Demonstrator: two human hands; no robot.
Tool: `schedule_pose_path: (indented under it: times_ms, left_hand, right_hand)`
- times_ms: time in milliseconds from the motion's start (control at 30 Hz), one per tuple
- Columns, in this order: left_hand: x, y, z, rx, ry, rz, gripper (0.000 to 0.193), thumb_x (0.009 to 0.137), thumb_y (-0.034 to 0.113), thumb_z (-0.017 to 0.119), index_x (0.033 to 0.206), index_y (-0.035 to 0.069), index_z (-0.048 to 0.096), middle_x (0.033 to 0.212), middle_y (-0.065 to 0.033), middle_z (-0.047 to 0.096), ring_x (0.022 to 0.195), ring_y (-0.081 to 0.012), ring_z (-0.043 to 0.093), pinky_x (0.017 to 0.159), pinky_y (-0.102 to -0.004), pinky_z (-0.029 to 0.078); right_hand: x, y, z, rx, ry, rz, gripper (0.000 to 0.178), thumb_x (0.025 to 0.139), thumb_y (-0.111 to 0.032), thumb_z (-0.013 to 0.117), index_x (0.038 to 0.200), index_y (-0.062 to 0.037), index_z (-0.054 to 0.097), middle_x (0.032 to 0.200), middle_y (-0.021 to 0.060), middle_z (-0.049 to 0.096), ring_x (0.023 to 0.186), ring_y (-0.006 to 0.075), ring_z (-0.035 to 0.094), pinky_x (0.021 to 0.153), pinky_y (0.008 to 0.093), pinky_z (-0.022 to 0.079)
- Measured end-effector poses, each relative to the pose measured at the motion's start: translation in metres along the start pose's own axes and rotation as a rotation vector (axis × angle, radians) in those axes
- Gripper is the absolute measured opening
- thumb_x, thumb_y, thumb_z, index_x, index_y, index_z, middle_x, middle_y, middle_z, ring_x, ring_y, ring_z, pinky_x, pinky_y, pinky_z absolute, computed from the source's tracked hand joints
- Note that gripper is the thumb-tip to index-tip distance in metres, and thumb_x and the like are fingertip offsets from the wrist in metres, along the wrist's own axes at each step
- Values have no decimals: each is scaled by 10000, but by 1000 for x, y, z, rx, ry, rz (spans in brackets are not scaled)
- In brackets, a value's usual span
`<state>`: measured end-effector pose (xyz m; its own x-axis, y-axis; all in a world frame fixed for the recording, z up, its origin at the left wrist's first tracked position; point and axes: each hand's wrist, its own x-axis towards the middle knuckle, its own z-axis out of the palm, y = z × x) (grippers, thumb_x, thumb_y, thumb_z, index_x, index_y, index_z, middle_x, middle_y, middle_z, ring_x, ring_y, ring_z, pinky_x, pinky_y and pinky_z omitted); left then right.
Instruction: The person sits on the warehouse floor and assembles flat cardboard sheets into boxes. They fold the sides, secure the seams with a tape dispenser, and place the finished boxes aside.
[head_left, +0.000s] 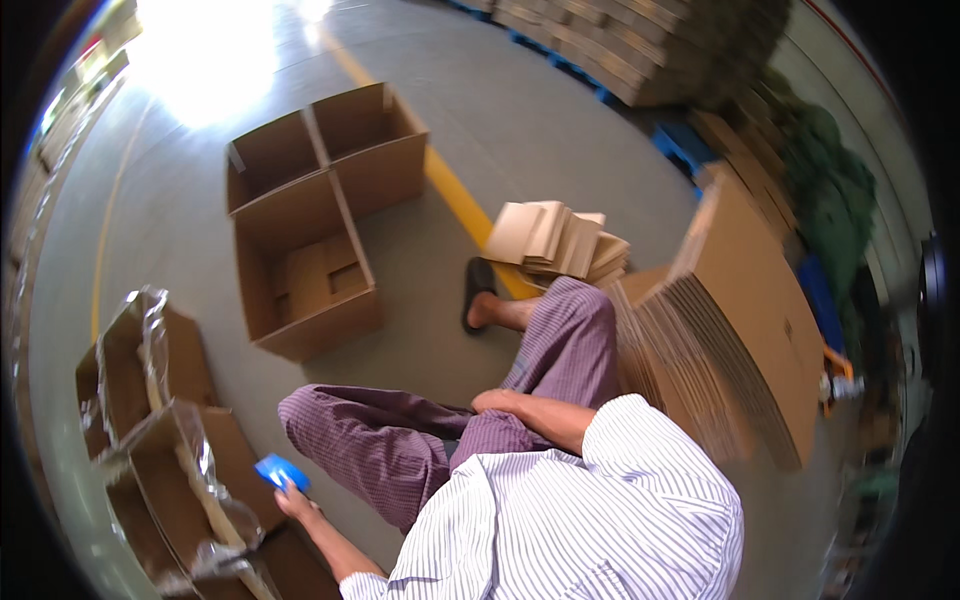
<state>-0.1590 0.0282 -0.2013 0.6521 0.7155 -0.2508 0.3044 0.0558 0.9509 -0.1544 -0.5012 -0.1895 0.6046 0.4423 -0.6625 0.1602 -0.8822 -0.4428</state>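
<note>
My left hand (292, 499) is closed around a small, shiny blue object (283, 473) whose exact kind does not show. It is held low at my left, beside open cardboard boxes (222, 452) with clear plastic along their edges. My right forearm lies across my lap. My right hand (489, 401) rests among the folds of my purple checked trousers (560, 345), its fingers hidden from sight. Ahead of me stand three open, empty cardboard boxes (308, 337), set against one another and apart from both hands.
To my right leans a tall stack of flattened cartons (760, 320). Small folded cardboard pieces (560, 240) are piled on the floor near my sandal (478, 292). A yellow line (455, 195) crosses the grey floor. Loaded blue pallets (570, 68) and green netting (825, 190) lie farther off.
</note>
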Motion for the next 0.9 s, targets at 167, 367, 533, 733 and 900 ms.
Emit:
schedule_pose_path:
  times_ms: [167,367,533,733,900]
  left_hand:
    - [-81,-116,-45,514,362,-514,126,806,71,670,839,-29,601,804,-117,612,671,-224,540,586,-406,459]
    - [-169,-153,-61,659,265,-794,101,791,76,643,827,-9,602,757,-99,586,619,-211,510,542,-394,427]
    - [-175,-155,-66,658,238,-842,84,779,81,620,817,8,602,717,-84,564,575,-201,484,506,-384,401]
    - [-155,-147,-57,614,219,-815,72,764,86,593,805,28,602,669,-66,537,523,-188,454,462,-373,369]
    - [-126,-132,-45,571,242,-718,71,751,90,570,795,44,602,630,-50,516,479,-177,429,425,-363,343]
  right_hand:
    - [-42,-11,-44,376,495,51,300,880,-276,611,1077,-52,651,1031,167,682,983,325,648,848,406,510]
    - [-210,-24,-147,241,1181,336,184,898,-156,567,993,-28,660,947,170,672,907,329,648,831,394,514]
    - [-316,3,-210,-571,1261,592,384,804,-132,709,1168,-58,608,1257,106,582,1242,307,484,1098,418,351]
    - [-410,32,-222,-436,1070,712,480,766,-346,779,1130,-60,651,1255,84,602,1284,331,449,1094,457,313]
    - [-425,9,-206,-531,1045,654,496,712,-310,817,1118,-85,641,1238,67,605,1239,301,486,1068,443,354]
